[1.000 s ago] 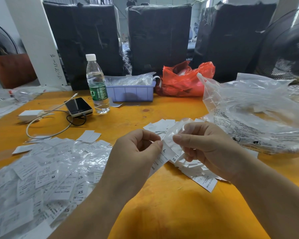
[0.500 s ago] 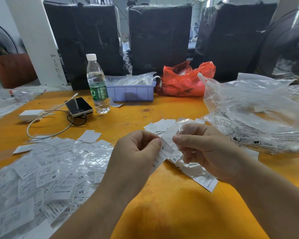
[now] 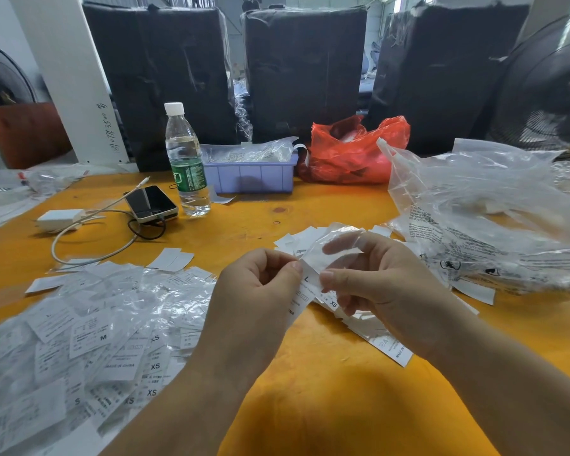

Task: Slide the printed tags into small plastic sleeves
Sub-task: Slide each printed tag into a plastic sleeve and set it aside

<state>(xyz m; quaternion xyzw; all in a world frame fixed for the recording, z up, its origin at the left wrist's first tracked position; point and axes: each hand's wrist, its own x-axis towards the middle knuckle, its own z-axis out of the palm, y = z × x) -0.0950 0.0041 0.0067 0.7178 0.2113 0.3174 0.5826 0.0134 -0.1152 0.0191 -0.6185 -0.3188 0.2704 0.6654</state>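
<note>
My left hand has drawn the tag a little further up toward the sleeve over the last second, so the printed L that sat clear below my thumb now lies right at the pinch between my two thumbs. My right hand has closed in on the left, and the gap between the thumb tips is narrower than it was. The sleeve's upper part now lies draped over my right forefinger, which shows through the plastic (it was bare before). Less of the tag hangs free beneath my left grip than a second ago.
</note>
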